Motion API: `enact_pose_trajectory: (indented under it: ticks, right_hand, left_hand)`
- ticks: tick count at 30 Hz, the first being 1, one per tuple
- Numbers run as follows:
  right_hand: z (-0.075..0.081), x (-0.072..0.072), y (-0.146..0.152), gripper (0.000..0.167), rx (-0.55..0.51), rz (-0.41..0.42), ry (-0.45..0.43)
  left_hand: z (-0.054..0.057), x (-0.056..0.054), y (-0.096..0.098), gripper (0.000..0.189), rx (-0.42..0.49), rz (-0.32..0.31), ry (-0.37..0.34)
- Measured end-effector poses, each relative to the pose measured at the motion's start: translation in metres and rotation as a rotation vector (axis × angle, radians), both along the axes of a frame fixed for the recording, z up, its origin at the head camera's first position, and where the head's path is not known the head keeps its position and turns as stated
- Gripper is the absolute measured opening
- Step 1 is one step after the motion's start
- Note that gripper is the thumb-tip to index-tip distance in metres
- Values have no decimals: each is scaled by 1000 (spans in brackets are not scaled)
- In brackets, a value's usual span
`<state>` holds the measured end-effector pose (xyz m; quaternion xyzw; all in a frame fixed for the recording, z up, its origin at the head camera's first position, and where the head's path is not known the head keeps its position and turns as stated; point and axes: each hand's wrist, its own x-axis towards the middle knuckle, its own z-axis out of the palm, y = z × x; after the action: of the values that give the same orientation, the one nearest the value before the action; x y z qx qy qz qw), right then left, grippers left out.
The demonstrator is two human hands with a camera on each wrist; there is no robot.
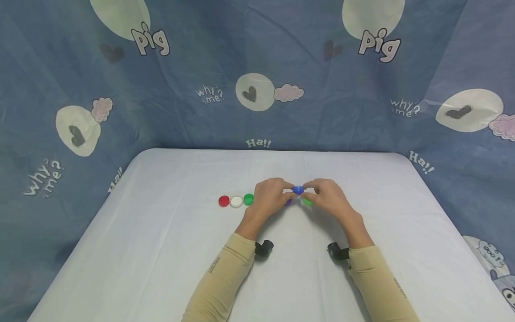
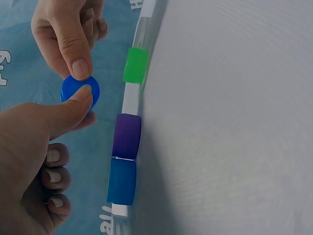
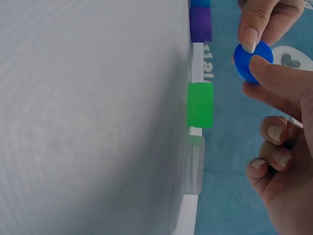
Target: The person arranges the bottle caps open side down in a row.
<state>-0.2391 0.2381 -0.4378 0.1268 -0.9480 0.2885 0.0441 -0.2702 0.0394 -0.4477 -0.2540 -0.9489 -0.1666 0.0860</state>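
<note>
Both hands hold one round blue bottle cap [image 1: 297,190] just above the row of caps. My left hand [image 1: 269,196] pinches its left edge between thumb and fingers; my right hand [image 1: 331,197] pinches the right edge the same way. In the left wrist view the cap [image 2: 71,87] stands on edge, a thumb of each hand on its face. Beneath the hands lie a purple cap [image 2: 127,136], a second blue cap [image 2: 122,181] touching it, and a bright green cap [image 3: 200,105]. A clear ribbed cap [image 3: 194,166] sits beside the green one.
To the left of the hands, a red cap [image 1: 223,201], a white cap [image 1: 236,202] and a darker green cap [image 1: 248,199] continue the row on the white-covered table [image 1: 169,250]. A blue printed curtain [image 1: 181,120] hangs behind it. Black wrist cameras [image 1: 263,248] jut inward from both sleeves.
</note>
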Motion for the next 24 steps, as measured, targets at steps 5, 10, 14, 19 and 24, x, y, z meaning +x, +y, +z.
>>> enact_pose_trajectory:
  ticks: [5,10,14,19,24]
  right_hand:
    - [1,1,0,25,-4,6,12]
    - [-2,0,1,24,-42,-2,-15]
    - [-3,-1,2,24,-99,-26,-74]
    - [-2,0,3,26,-166,-58,-160]
    - [3,2,5,28,-227,-88,-253]
  left_hand:
    - [0,0,1,32,-3,-4,-19]
    - [1,1,0,33,-6,-15,-9]
    - [1,1,-1,35,5,-37,28]
    - [0,-1,-1,35,19,-67,77]
    - [-2,-2,1,35,3,-87,90]
